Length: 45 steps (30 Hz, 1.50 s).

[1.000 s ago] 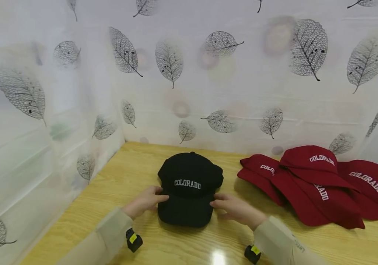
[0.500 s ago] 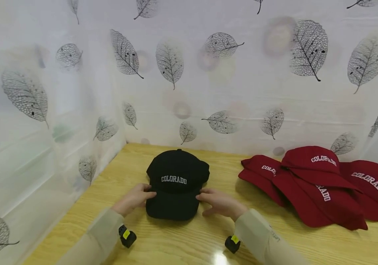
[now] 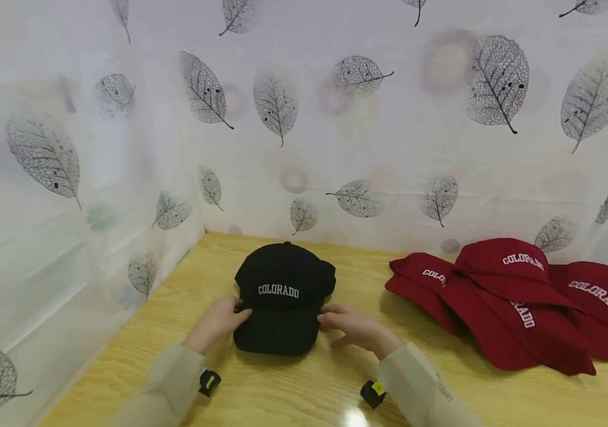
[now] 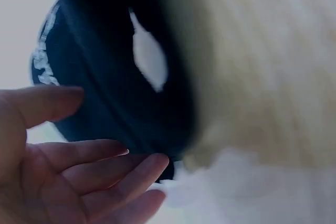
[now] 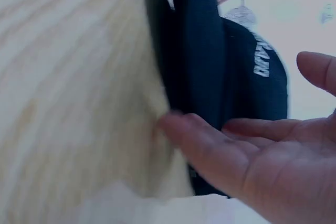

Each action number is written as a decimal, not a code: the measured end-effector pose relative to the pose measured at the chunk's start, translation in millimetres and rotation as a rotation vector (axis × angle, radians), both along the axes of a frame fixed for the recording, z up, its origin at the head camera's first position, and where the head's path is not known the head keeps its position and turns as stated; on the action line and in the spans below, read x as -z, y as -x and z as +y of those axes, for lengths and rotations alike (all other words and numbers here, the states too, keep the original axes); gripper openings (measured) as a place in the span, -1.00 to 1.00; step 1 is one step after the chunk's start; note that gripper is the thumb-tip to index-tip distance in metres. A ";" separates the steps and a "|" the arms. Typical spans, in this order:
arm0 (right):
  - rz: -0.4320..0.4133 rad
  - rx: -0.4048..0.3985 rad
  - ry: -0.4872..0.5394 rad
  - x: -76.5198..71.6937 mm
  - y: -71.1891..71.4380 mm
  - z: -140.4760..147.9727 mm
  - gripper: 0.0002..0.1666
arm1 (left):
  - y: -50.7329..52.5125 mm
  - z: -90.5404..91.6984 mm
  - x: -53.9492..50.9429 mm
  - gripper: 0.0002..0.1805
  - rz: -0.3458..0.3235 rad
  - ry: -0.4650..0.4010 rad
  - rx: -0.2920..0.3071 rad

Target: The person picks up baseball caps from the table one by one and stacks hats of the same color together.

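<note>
A black baseball cap (image 3: 279, 290) with white COLORADO lettering sits on the wooden table, its brim towards me. At the brim's left edge is my left hand (image 3: 217, 323), fingers extended along the cap's side and thumb raised in the left wrist view. My right hand (image 3: 360, 328) lies at the opposite edge; the right wrist view has its fingers (image 5: 210, 150) stretched beside the cap (image 5: 202, 61) and the thumb apart from it. Neither hand curls round the cap. Between dark layers at the brim, a light gap shows in the left wrist view.
Several dark red COLORADO caps (image 3: 512, 302) lie in an overlapping heap on the right of the table (image 3: 304, 391). A white curtain (image 3: 304, 160) with leaf prints hangs behind and along the left side.
The black cap has slid left and slightly back with both hands alongside it, mostly in the first half second. Since then it has hardly moved. The red caps stay in their heap.
</note>
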State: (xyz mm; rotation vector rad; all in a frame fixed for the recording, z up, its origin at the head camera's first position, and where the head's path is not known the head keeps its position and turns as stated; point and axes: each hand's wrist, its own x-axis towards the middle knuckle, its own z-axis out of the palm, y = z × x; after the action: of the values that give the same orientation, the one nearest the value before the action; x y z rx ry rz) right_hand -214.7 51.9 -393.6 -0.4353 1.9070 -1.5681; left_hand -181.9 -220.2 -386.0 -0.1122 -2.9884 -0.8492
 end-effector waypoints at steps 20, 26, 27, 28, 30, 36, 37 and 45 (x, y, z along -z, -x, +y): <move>0.607 0.090 -0.180 -35.1 -18.1 47.6 -0.63 | -8.4 75.1 -33.8 -0.76 0.301 -0.074 0.129; 0.644 0.145 -0.212 -38.3 -22.4 65.7 -0.67 | -5.8 94.1 -38.2 -0.75 0.285 -0.091 0.199; 0.639 0.154 -0.214 -39.0 -23.2 68.9 -0.67 | -5.3 97.3 -39.1 -0.75 0.282 -0.100 0.210; 0.634 0.163 -0.215 -39.6 -23.8 71.8 -0.67 | -5.1 100.6 -40.4 -0.76 0.280 -0.113 0.222; 0.632 0.178 -0.223 -40.9 -25.0 77.4 -0.67 | -4.7 106.7 -42.9 -0.76 0.278 -0.140 0.243; 0.666 0.220 -0.247 -43.0 -28.7 92.4 -0.71 | -2.6 124.0 -50.5 -0.78 0.288 -0.206 0.300; 0.674 0.227 -0.253 -43.1 -29.5 94.9 -0.72 | -2.1 126.6 -51.2 -0.78 0.288 -0.210 0.308; 0.741 0.304 -0.300 -48.8 -32.0 109.9 -0.76 | -0.5 140.8 -53.3 -0.75 0.305 -0.139 0.347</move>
State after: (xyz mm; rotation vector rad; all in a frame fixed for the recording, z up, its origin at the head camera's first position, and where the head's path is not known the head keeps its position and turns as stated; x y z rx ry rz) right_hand -182.7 161.9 -344.8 -0.6832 2.8376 -1.3615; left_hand -181.4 -79.4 -332.7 -0.7033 -2.6525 -0.9625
